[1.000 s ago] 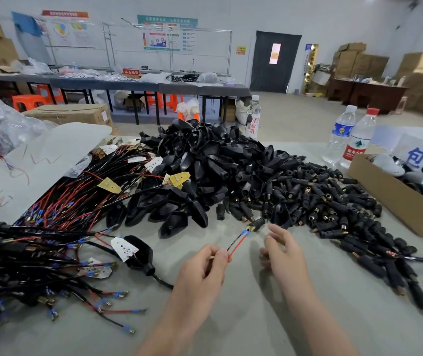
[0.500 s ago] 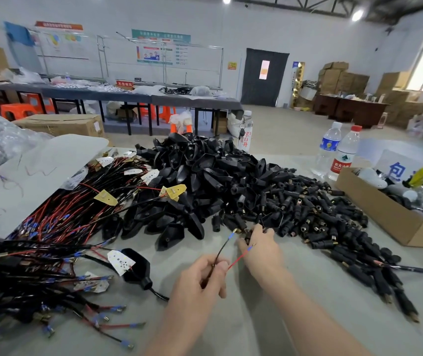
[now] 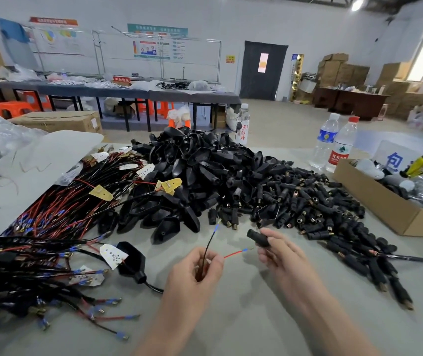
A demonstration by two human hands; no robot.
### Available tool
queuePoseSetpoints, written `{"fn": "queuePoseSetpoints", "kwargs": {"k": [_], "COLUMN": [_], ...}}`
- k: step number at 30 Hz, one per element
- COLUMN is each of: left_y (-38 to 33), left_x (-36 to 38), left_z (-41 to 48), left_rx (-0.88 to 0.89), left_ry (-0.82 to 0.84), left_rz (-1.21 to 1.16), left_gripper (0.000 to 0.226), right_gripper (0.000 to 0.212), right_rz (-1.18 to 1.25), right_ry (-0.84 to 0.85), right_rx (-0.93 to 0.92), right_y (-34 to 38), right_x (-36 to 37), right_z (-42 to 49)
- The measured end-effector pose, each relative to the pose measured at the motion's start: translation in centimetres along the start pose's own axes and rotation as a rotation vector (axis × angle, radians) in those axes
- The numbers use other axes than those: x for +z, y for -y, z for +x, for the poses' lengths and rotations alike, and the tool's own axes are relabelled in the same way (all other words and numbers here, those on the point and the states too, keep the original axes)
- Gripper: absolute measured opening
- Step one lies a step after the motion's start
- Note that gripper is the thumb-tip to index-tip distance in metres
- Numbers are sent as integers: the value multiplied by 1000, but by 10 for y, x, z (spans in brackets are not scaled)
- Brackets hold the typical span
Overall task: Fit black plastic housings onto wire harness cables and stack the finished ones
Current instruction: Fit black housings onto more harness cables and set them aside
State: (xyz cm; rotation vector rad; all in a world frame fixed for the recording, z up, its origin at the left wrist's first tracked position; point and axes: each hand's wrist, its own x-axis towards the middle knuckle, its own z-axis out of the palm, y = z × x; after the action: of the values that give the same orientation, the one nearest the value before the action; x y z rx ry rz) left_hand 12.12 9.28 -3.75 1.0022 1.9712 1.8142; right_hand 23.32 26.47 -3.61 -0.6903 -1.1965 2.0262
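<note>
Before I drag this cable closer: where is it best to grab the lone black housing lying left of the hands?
Probably best to take the housing by its narrow round neck, where the cable leaves it, coming from above on the right. The neck lies free on that side, while a white tag covers the wide shell's left.

Housings (image 3: 192, 170) centre — harnesses (image 3: 58, 209) left (box (image 3: 375, 199) right)
</note>
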Motion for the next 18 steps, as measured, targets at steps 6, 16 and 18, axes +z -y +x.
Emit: {"fn": "queuePoseSetpoints", "kwargs": {"k": [6,16,18], "left_y": [2,7,8], "left_x": [1,4,4], "left_z": [2,4,4], "left_rx": [68,105,107], "left_ry": [-71,-79,-78], "left_rz": [55,112,122], "left_gripper": [17,19,19], "right_gripper": [26,22,23], "right_rz": [86,67,63], "right_ry": [54,85,87], "right_rx": [27,42,42], "right_y": [1,4,5], "right_x": [-1,5,5], "right_z": [-3,-10,-12]}}
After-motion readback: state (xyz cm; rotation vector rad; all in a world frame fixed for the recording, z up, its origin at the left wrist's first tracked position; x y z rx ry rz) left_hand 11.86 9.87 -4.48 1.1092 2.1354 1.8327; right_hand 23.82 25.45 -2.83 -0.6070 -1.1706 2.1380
